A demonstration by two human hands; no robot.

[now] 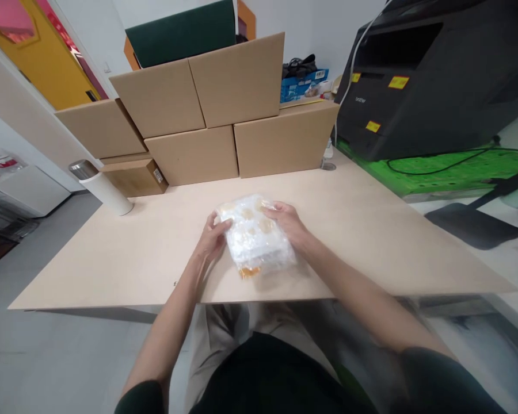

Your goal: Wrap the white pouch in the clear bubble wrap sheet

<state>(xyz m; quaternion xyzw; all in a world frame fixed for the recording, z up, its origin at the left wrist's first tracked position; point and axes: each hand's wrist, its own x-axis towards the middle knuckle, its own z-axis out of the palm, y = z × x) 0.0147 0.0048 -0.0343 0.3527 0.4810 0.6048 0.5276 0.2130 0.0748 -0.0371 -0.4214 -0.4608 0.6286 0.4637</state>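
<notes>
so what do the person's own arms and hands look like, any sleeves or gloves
Both hands are bare: no gloves, rings or watch show on the left hand or the right hand. The forearms are uncovered too. Dark sleeves, blackish green, begin only near the elbows, at the bottom edge of the picture: the left sleeve and the right sleeve.

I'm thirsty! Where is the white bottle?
The white cylindrical bottle with a silver cap stands at the table's far left, beside the small brown cardboard box.
</notes>
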